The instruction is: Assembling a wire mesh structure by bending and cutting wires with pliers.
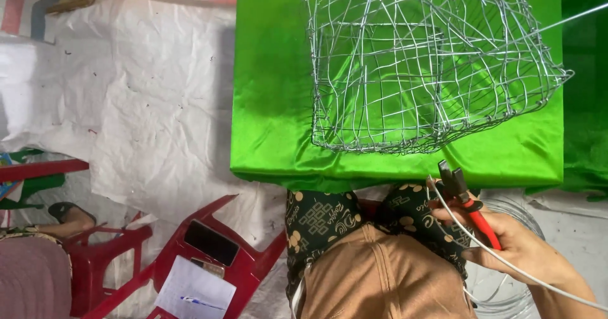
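Your right hand (516, 240) is closed around red-handled black-nosed pliers (465, 202) and a thin grey wire (538, 275) below the near edge of the green cloth-covered table (272, 104). Your left hand is out of view. The silver wire-mesh cage (418, 66) sits toward the far right corner, its top cut off.
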